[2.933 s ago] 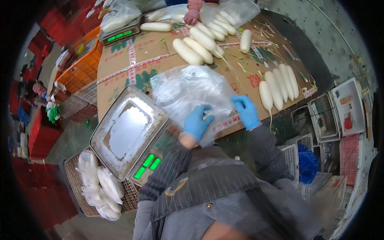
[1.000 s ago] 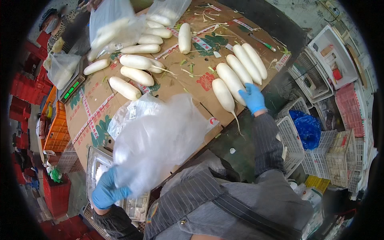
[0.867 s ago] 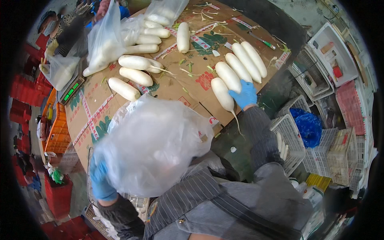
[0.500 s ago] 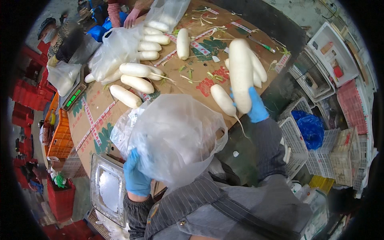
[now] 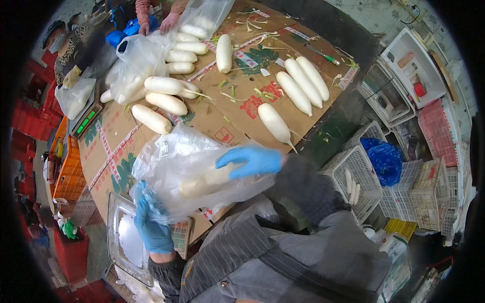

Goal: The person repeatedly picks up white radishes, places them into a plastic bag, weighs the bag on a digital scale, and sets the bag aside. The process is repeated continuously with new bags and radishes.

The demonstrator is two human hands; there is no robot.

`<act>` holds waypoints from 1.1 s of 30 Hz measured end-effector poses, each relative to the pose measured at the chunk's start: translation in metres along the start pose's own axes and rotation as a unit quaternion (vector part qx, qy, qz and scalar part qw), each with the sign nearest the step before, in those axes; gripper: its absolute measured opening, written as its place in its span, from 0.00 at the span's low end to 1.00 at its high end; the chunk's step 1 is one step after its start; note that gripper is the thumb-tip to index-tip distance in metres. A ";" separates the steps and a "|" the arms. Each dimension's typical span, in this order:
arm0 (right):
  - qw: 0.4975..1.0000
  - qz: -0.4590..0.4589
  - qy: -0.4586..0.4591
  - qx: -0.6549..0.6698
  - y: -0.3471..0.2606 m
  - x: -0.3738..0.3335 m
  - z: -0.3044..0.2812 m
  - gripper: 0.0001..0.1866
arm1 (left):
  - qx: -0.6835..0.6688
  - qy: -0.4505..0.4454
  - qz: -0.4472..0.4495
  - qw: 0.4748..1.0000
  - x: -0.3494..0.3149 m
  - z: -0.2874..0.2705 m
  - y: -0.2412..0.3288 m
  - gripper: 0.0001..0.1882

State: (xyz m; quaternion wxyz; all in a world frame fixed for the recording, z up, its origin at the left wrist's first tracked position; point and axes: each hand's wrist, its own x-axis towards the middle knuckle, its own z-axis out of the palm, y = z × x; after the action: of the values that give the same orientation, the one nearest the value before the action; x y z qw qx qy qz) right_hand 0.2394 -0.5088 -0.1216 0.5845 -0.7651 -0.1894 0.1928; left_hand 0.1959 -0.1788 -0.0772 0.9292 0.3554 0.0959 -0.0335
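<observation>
My left hand (image 5: pixel 151 225), in a blue glove, has its fingers closed on the gathered edge of a clear plastic bag (image 5: pixel 161 156). A white radish (image 5: pixel 202 183) lies in the bag, partly veiled by the film. My right hand (image 5: pixel 248 160), also gloved in blue and slightly blurred, is around the right end of that radish at the bag's mouth. Beyond the bag, a single white radish (image 5: pixel 273 122) with a thin root tail lies near the table's right edge. Several more lie side by side past it, among them an outer radish (image 5: pixel 312 78).
Cardboard (image 5: pixel 222 113) covers the table, with more radishes and a filled bag (image 5: pixel 134 68) at the left. A knife (image 5: pixel 323 53) lies far right. Left stands a scale (image 5: pixel 87 123); near me, a metal tray (image 5: pixel 129 235). Across the table, a co-worker's pink sleeves (image 5: pixel 143 11) show. Crates (image 5: pixel 353 166) stand right.
My right hand has brought the radish from the table's right side leftward into the bag. The bag, earlier puffed up, now lies lower and flatter. My left hand has shifted slightly left and down.
</observation>
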 end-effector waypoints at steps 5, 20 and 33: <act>0.793 0.181 0.495 -0.306 0.083 -0.033 -0.141 0.24 | 0.138 0.026 0.026 0.990 -0.018 0.039 0.003 0.33; 0.900 -0.159 0.170 0.369 -0.042 -0.002 -0.008 0.36 | 0.317 -0.034 0.073 0.945 -0.038 0.059 0.028 0.31; 0.986 -0.058 0.153 0.040 -0.005 0.033 -0.026 0.26 | 0.276 -0.037 0.079 0.957 -0.030 0.051 0.036 0.36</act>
State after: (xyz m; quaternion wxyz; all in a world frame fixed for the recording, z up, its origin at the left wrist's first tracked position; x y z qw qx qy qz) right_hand 0.2804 -0.5122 -0.1125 0.6472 -0.7490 -0.1340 0.0463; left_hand 0.1789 -0.1864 -0.0103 0.7972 0.6033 0.0203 0.0016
